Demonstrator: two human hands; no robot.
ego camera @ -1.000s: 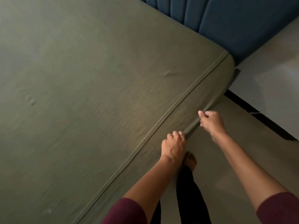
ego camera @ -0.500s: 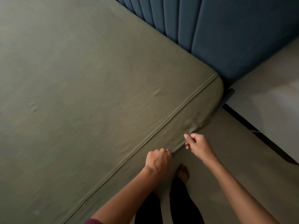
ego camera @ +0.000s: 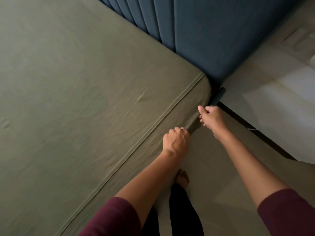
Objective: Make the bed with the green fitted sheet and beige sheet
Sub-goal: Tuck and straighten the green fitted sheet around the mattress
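Observation:
The green fitted sheet (ego camera: 85, 92) covers the mattress top and hangs down its near side, with a piped seam running along the edge. My left hand (ego camera: 175, 142) grips the sheet's lower hem at the side of the mattress. My right hand (ego camera: 211, 119) pinches the same hem a little farther along, close to the mattress corner by the headboard. The hem is gathered into folds between the two hands. No beige sheet is in view.
A blue channelled headboard (ego camera: 204, 31) stands behind the mattress. A pale wall with a dark skirting strip (ego camera: 255, 132) runs to the right. My bare foot (ego camera: 182, 178) stands on the floor (ego camera: 221, 176) beside the bed.
Both hands have shifted along the mattress side toward the headboard corner, still holding the hem. The view has swung so the headboard fills more of the top.

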